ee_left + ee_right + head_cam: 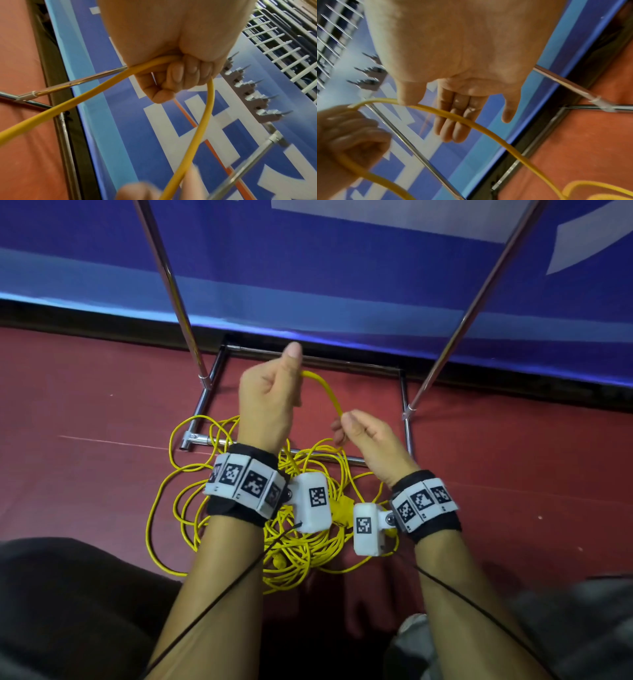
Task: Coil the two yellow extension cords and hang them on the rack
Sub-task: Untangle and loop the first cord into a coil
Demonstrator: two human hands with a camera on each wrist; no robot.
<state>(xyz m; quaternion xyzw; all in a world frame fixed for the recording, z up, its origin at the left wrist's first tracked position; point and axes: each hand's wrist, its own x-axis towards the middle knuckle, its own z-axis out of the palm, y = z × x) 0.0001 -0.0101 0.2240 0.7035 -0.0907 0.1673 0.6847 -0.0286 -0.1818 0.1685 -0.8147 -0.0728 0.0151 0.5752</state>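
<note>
Two yellow extension cords lie in a tangled pile (291,559) on the red floor under my wrists. One strand (329,395) rises from the pile and arches between my hands. My left hand (270,398) is a fist around it with the thumb up; in the left wrist view its fingers (178,74) curl round the cord (205,121). My right hand (363,433) holds the same strand lower down. There its thumb (407,97) lies on the cord (488,132), which crosses the nearly straight fingers (453,121). The chrome rack (308,359) stands just beyond.
The rack's two slanted uprights (171,285) rise on either side of my hands, and its base bars frame the pile. A row of grey hooks (254,97) shows on the rack's top bar. A blue banner wall (342,285) closes the back. My knees (68,594) are at the bottom.
</note>
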